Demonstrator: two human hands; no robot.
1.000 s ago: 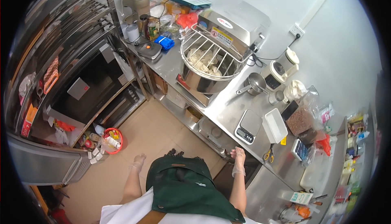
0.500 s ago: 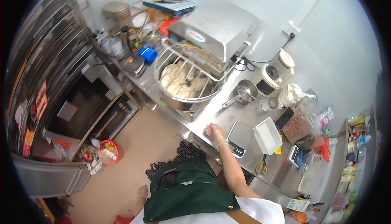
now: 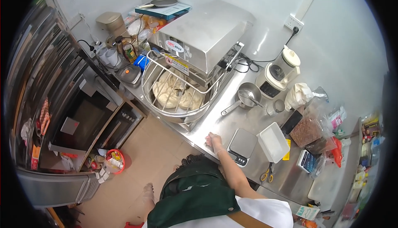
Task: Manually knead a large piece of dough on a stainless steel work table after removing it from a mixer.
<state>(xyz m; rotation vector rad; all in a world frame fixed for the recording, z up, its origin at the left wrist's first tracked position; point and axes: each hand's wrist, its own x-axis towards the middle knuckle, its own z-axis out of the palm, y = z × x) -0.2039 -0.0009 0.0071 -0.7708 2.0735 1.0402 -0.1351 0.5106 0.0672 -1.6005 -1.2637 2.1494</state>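
My right hand (image 3: 213,139), in a thin clear glove, rests at the front edge of the steel counter (image 3: 203,128). Its fingers are curled in, and nothing shows in them. Just right of it is a flat kitchen scale (image 3: 243,142) with a bare platform. Down beside my green apron (image 3: 199,197) hangs my left hand (image 3: 148,190), also gloved, its fingers loosely extended over the floor, with nothing seen in it. Ahead and to the left stands a dough mixer (image 3: 203,33). Pale dough (image 3: 168,91) lies in folds in its bowl (image 3: 182,117), beneath a wire guard (image 3: 159,62).
Behind the scale are a saucepan (image 3: 248,96) with a utensil in it, a glass jar (image 3: 275,107) and a blender (image 3: 277,76). A white tub (image 3: 273,143) and scissors (image 3: 267,174) lie to the right. An oven (image 3: 78,120) and red bin (image 3: 120,161) stand left.
The view has shifted a little, so the mixer sits further left and looks sharper. My left hand shows more fully beside the apron. My right hand stays at the counter edge.
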